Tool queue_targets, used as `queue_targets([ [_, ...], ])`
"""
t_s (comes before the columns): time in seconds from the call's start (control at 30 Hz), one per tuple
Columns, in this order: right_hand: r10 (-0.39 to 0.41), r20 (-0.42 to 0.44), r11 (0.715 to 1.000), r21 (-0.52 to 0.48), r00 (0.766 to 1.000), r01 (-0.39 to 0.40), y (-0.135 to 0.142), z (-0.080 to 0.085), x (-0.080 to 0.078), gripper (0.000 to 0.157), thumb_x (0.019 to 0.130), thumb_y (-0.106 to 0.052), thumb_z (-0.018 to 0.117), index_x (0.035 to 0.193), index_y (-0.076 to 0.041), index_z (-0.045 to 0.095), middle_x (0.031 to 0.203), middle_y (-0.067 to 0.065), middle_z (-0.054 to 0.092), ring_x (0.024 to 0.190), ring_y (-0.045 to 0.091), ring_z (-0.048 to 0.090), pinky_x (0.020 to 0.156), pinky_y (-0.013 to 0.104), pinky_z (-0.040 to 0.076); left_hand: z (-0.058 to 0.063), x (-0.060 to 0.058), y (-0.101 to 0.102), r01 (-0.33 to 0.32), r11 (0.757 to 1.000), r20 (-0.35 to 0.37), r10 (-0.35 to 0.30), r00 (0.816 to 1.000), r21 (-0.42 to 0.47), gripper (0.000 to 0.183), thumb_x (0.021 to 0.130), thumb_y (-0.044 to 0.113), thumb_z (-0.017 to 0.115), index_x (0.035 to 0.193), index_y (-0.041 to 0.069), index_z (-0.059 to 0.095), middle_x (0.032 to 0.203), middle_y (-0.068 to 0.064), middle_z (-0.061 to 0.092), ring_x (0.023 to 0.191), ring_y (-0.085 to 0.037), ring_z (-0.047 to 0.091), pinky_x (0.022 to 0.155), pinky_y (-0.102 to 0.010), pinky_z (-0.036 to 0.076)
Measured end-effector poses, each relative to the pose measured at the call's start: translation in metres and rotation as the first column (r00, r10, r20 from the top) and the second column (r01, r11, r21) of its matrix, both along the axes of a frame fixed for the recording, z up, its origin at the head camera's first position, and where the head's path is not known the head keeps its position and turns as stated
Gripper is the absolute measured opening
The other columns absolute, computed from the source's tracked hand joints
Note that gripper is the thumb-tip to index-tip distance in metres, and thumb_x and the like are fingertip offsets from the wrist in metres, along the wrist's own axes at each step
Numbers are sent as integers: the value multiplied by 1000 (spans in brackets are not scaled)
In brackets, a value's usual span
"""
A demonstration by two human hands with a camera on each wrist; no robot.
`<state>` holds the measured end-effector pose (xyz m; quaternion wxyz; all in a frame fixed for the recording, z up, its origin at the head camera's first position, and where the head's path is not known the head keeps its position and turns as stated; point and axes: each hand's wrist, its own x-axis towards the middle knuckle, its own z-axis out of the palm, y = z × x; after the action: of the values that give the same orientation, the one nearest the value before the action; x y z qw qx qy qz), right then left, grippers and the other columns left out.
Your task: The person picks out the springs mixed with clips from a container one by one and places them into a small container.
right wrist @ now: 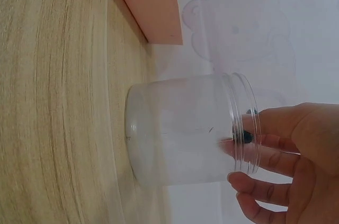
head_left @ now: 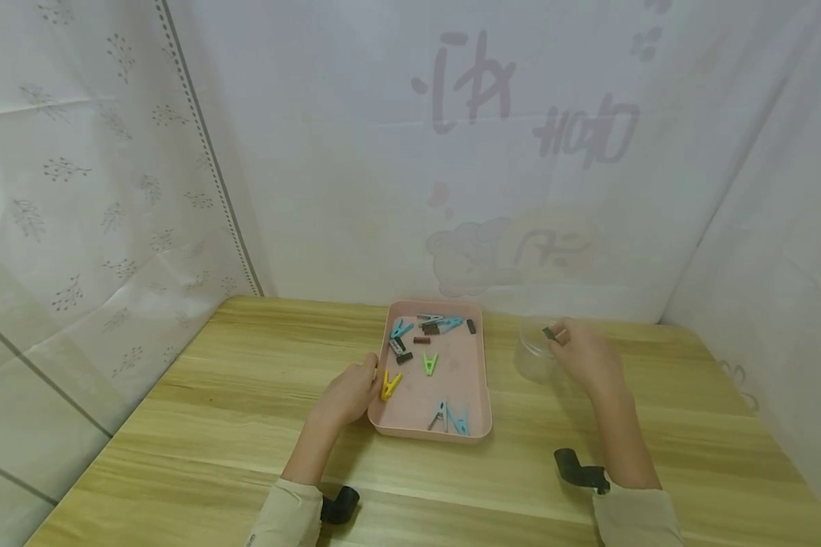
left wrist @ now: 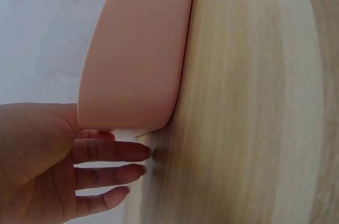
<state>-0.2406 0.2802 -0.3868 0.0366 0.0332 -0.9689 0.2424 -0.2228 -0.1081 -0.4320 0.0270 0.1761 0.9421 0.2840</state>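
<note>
My left hand (head_left: 349,391) holds the left rim of a pink tray (head_left: 451,380); in the left wrist view the thumb goes behind the tray wall and the other fingers extend loosely below. Between thumb and fingers, my right hand (head_left: 584,355) pinches a small dark piece (head_left: 549,333) at the mouth of a clear plastic jar (right wrist: 180,128). The jar stands upright on the table, right of the tray. Fingertips reach inside its threaded rim, partly hiding the piece. In the tray lie a yellow clothespin (head_left: 391,386), a green clothespin (head_left: 430,364) and several blue ones.
Several small dark pieces (head_left: 404,358) and a dark red ridged piece (head_left: 422,340) lie in the tray's far half. The wooden table (head_left: 246,425) meets a pale printed curtain (head_left: 356,190) at the back. Black mounts (head_left: 578,471) stick out at both wrists.
</note>
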Motion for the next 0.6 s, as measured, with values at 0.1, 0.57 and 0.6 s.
queue_targets([
  [0.1,4,9,1000,-3,1000,-4,0,0,-1,39,105,-20,60,131,9,62,120,31,70,106,50,68,81,57,56,1,1,0,2,1000,-4,-2,1000,6,14,112,12,46,103,2,51,72,-6,54,59,-17,48,53,-28,38],
  [0.57,5,31,1000,7,999,-5,2,0,-1,41,105,-20,51,132,9,61,126,34,67,111,53,65,84,61,56,-6,-2,-5,42,999,-65,-41,997,6,17,113,14,43,104,2,49,72,-8,54,60,-17,49,54,-34,42],
  [0.6,4,32,1000,5,999,-4,2,0,-1,41,105,-20,50,132,9,60,127,34,66,112,54,65,84,61,56,-5,-2,-5,38,999,-60,-38,997,1,17,113,15,43,104,2,49,72,-8,54,61,-18,49,54,-34,42],
])
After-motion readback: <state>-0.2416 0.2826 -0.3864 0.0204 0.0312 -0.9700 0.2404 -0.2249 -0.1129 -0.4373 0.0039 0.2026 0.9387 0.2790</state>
